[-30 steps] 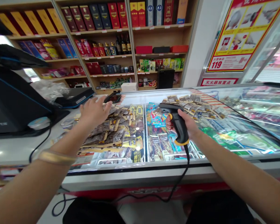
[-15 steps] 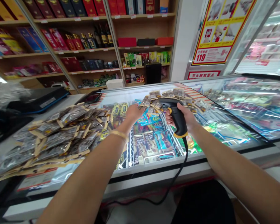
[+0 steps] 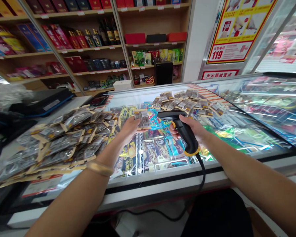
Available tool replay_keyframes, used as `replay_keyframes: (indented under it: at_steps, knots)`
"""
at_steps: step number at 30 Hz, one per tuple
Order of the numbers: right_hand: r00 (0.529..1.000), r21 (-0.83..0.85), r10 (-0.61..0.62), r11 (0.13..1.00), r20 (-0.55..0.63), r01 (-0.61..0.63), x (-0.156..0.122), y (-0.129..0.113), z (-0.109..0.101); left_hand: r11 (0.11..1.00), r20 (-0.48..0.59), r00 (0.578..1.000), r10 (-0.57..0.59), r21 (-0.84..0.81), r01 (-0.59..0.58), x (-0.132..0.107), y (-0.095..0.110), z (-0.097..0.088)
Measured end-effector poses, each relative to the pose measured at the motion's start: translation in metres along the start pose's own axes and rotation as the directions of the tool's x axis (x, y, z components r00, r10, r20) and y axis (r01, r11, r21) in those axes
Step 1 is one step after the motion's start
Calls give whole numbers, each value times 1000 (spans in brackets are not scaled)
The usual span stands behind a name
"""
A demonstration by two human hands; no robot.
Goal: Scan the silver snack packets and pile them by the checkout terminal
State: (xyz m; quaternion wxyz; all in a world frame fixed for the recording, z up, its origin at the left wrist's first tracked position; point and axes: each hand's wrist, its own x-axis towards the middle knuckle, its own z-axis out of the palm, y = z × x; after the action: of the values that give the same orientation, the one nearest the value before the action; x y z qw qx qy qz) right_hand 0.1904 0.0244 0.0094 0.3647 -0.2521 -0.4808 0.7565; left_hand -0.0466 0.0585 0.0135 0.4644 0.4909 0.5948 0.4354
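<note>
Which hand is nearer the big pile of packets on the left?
Left. The left hand, holding a small packet, is just right of the pile; the right hand, gripping the scanner, is farther right.

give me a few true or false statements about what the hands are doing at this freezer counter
1. The right hand grips a black and yellow barcode scanner. True.
2. The left hand is empty. False: it holds a small snack packet in front of the scanner.
3. A pile of packets lies on the freezer lid to the left of the left arm. True.
4. The scanner is cordless. False: a black cable hangs from its handle.
5. The left wrist is bare. False: it wears a gold bracelet.
</note>
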Motion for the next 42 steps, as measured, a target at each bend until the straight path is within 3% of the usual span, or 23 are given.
replay_keyframes:
  at_steps: [2, 10, 19, 23, 25, 28, 31, 34, 37, 39, 42]
  knots:
    - [1000, -30, 23, 999, 3, -23, -1, 1, 0, 996, 16, 1000, 18, -93, -17, -1, -5, 0]
    - [997, -170, 46, 984, -59, -55, 0, 1, 4, 996, 12, 998, 68, -51, -67, 0, -9, 6]
    - [996, -156, 46, 986, -71, -56, 0, 1, 4, 991, 29, 994, 110, -82, -107, -2, -11, 6]
    - [993, -134, 6, 991, -118, -22, -4, 1, 4, 994, -50, 994, 98, 53, -95, -5, -6, 9]
    - [991, -126, -17, 992, -135, 0, -5, 1, 5, 972, -106, 980, 166, 185, -144, -8, 1, 2]
    - [988, -130, -23, 992, -153, 3, -5, 2, 8, 894, -70, 929, 362, 307, -325, -21, 17, -28]
    - [991, -126, -20, 992, -134, 3, -1, 4, 15, 850, -53, 896, 440, 348, -396, -43, 33, -81]
    - [996, -113, -13, 994, -87, 3, 8, 8, 28, 852, -165, 905, 392, 436, -289, -68, 42, -139]
    - [1000, -118, -9, 993, -29, 5, 22, 15, 50, 804, -262, 889, 375, 569, -172, -85, 39, -183]
    - [1000, -116, 4, 993, 23, -1, 31, 22, 66, 710, -253, 876, 410, 691, -133, -89, 30, -200]
    - [996, -97, 32, 995, 79, -25, 42, 32, 86, 453, -171, 837, 520, 886, -100, -88, 10, -211]
